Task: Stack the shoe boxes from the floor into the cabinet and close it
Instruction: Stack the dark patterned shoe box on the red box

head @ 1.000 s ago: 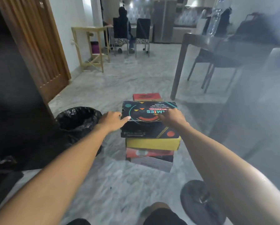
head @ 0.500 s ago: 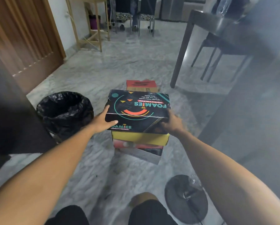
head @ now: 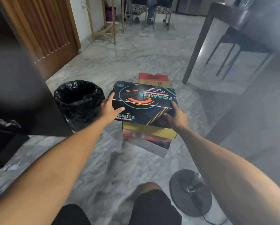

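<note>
— Head view: your left hand (head: 110, 107) and right hand (head: 176, 116) clamped the black shoe box (head: 144, 101) by its ends, atop the floor stack beside the bin (head: 79, 101).

— You wanted it kept level, lid pinned.

I read "FOAMIES" upside down on the lid of the black shoe box (head: 144, 98), "AMIES" on its near side; the red box (head: 153, 77) behind shows "SKE".

Black Foamies shoe box (head: 144, 101) tilted atop yellow box (head: 148, 131), red box (head: 144, 136), white-black box (head: 149, 147), another red box (head: 153, 78) at 12 o'clock
</note>
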